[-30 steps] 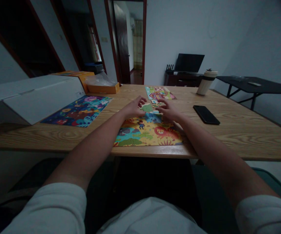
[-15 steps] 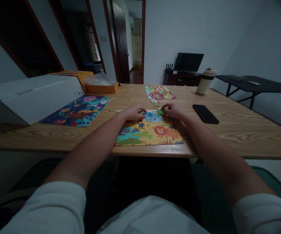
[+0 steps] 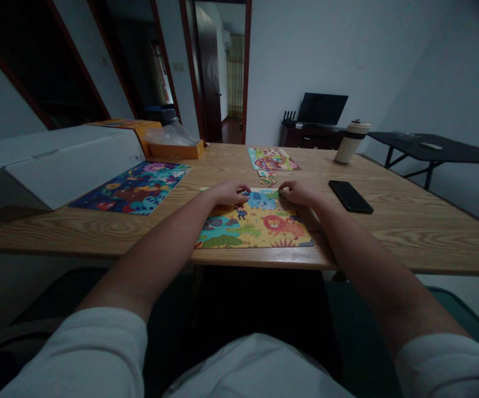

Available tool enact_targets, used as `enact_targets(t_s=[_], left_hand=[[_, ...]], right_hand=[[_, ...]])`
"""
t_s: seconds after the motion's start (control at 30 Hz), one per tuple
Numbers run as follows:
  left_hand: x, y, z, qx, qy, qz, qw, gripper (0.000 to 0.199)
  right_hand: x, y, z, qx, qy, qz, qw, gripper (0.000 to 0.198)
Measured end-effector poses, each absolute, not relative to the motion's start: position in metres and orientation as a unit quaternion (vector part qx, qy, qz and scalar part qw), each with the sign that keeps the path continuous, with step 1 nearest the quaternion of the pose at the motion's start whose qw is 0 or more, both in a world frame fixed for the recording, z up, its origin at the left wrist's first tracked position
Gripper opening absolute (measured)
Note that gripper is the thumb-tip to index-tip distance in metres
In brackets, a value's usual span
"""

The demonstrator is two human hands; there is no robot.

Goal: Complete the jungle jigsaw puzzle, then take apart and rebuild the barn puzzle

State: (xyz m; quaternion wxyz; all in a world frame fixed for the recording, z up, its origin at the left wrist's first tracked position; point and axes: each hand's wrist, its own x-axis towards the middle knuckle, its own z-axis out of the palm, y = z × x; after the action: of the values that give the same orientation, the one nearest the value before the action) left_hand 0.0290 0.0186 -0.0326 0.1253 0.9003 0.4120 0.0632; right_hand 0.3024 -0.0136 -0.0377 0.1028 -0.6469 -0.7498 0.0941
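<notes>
Your left hand (image 3: 228, 193) and right hand (image 3: 300, 193) are at the puzzle (image 3: 256, 225), fingers partly curled. Grip cannot be determined.

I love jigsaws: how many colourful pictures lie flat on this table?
3: the yellow picture, partly hidden by the left hand and right hand; the dark blue picture beside the white box; the pinkish picture farther back. More may be hidden.

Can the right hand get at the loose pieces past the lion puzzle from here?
Probably yes. The loose pieces lie on the table just beyond the far edge of the lion puzzle, close to the right hand, and nothing visible stands between them.
</notes>
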Motion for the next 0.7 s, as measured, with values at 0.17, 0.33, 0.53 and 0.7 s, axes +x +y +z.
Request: enact_targets(t_s=[0.17,0.33,0.53,0.7], left_hand=[[0.030,0.018,-0.033,0.899,0.411,0.067,0.136,0.042],[0.028,0.018,-0.032,0.896,0.411,0.079,0.146,0.042],[0.029,0.015,-0.030,0.894,0.414,0.071,0.158,0.043],[0.029,0.012,-0.029,0.893,0.416,0.076,0.155,0.041]], right_hand=[[0.297,-0.013,-0.045,-0.649,-0.748,0.058,0.125,0.040],[0.292,-0.001,-0.038,-0.658,-0.737,0.065,0.136,0.038],[0.281,0.035,-0.033,-0.674,-0.729,0.023,0.116,0.061],[0.270,0.057,-0.037,-0.678,-0.727,0.022,0.106,0.067]])
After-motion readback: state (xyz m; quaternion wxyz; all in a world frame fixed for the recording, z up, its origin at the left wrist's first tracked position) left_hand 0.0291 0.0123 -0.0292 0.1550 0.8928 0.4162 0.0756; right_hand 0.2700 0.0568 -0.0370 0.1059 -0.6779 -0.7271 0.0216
